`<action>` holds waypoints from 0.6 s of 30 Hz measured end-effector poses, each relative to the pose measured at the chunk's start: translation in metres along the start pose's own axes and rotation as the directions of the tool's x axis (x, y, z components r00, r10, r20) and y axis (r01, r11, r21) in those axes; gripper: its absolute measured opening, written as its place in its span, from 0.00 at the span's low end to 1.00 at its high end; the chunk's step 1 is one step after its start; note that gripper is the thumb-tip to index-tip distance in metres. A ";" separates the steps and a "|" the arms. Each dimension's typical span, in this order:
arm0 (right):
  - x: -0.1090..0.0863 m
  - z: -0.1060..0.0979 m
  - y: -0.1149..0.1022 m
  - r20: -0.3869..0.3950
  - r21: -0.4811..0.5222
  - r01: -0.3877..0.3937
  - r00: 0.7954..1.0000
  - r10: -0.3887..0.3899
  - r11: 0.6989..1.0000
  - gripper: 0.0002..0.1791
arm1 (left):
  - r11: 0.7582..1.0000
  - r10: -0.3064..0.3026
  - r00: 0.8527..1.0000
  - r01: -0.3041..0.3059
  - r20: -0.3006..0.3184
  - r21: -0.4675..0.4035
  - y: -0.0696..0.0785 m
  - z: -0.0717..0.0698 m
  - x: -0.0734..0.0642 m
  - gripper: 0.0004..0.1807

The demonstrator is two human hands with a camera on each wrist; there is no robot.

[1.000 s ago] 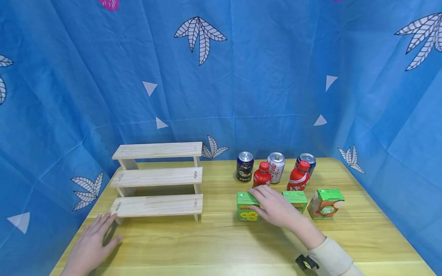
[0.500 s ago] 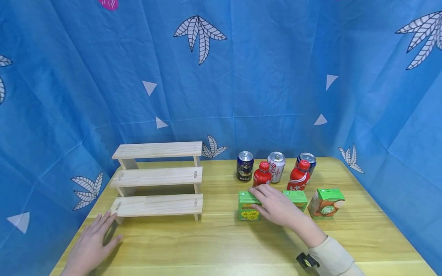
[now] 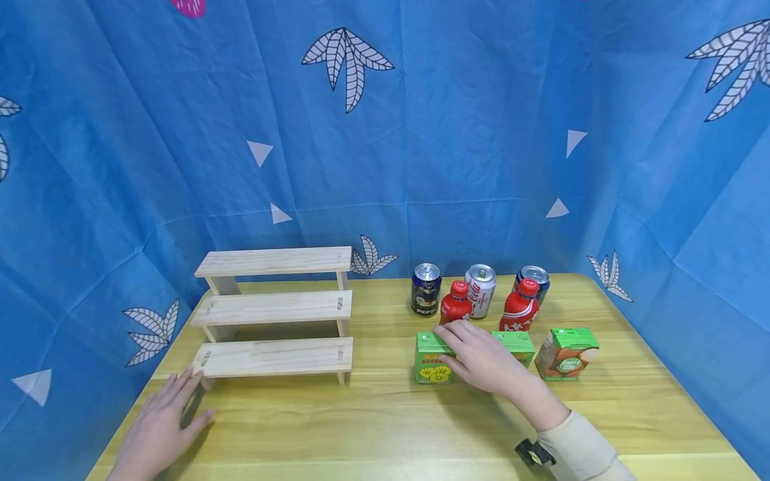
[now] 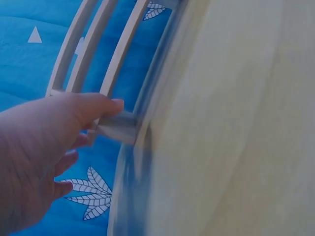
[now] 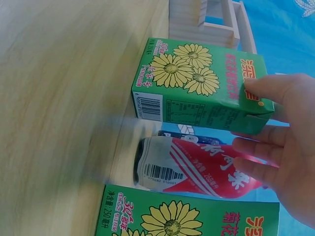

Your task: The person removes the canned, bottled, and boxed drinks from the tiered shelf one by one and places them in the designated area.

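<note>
My right hand (image 3: 481, 361) pinches the upper end of a green chrysanthemum tea carton (image 3: 433, 371), which stands upright on the table. In the right wrist view the thumb lies on the carton's flower-printed face (image 5: 197, 83), with the other fingers round its far side. Right behind it is a red-capped drink bottle (image 3: 456, 308). A matching green carton (image 3: 519, 343) stands to the right, partly covered by the right hand. On the left, my left hand (image 3: 158, 427) has its fingers extended, fingertips right at the front left corner of a three-tier wooden shelf (image 3: 271, 359).
Behind the cartons stand a dark Pepsi can (image 3: 426, 294), a white cola can (image 3: 481, 294), a blue can (image 3: 535, 275) and a second red bottle (image 3: 520, 310). A brown and green carton (image 3: 565, 361) is farthest right. A blue curtain (image 3: 481, 133) encloses the table.
The carton at my right hand has shifted very slightly right and back over the table since the first frame. My left hand and the shelf have stayed put.
</note>
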State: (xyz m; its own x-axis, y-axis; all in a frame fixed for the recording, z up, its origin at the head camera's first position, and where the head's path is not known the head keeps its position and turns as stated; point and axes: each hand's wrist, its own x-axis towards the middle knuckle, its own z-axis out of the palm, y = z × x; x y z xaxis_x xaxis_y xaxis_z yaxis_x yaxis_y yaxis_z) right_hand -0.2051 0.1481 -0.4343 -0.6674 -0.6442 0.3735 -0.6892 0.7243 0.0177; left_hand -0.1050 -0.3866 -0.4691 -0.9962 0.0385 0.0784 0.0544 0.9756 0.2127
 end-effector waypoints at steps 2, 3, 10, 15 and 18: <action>0.000 0.000 0.000 0.001 0.001 -0.004 1.000 0.004 1.000 0.27 | 1.000 0.003 1.000 -0.003 -0.004 0.020 0.001 -0.001 0.001 0.48; 0.001 0.000 0.000 -0.001 0.002 -0.004 1.000 0.004 1.000 0.27 | 0.999 0.006 1.000 -0.006 -0.008 0.031 0.001 -0.001 0.001 0.48; 0.001 0.000 0.000 -0.021 -0.005 0.012 1.000 -0.012 1.000 0.28 | 0.996 0.046 0.997 -0.040 -0.067 0.082 0.006 -0.008 0.005 0.41; -0.001 -0.004 0.001 -0.033 -0.003 0.022 0.999 -0.022 1.000 0.30 | 0.993 0.074 0.990 -0.063 -0.121 0.096 0.012 -0.015 0.009 0.38; -0.003 -0.008 0.003 -0.041 0.003 0.021 0.999 -0.021 1.000 0.30 | 0.992 0.089 0.985 -0.075 -0.150 0.097 0.016 -0.018 0.013 0.37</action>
